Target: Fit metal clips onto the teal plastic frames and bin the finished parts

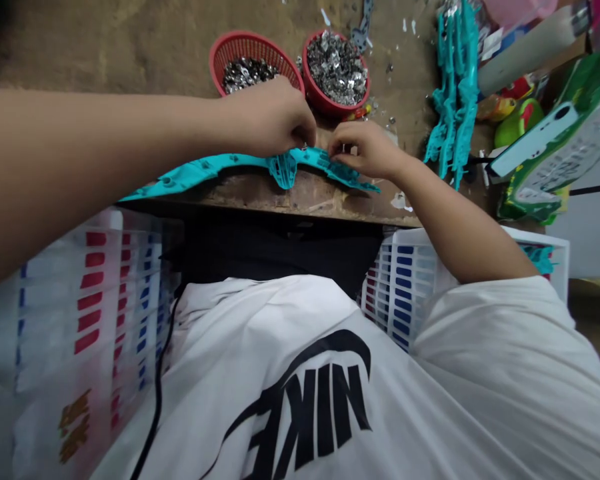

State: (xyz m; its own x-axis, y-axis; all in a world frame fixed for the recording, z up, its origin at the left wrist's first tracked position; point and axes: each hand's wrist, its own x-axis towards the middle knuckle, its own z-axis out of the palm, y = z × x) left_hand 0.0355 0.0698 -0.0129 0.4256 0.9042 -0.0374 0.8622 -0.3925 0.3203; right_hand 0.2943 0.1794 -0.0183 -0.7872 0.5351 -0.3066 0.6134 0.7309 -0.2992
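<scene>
A long, curved teal plastic strip [195,175] lies along the front edge of the workbench, with a ribbed tab hanging from its middle. My left hand [275,119] is above the strip, fingers curled down and closed. Its fingertips are partly hidden, so what they hold cannot be made out. On the right part of the strip, my right hand [367,148] is closed in a pinch, thumb and finger at the strip's edge. Just beyond my hands stand two red plastic baskets, the left one [230,44] and the right one [325,105], both holding small shiny metal clips [336,67].
More teal plastic parts [453,100] are stacked at the right of the wooden bench [105,47]. Beside them are a green package [580,127] and a pale cylinder [530,50]. White crates stand below the bench, left [105,280] and right [400,287]. A black cable [159,387] hangs near my body.
</scene>
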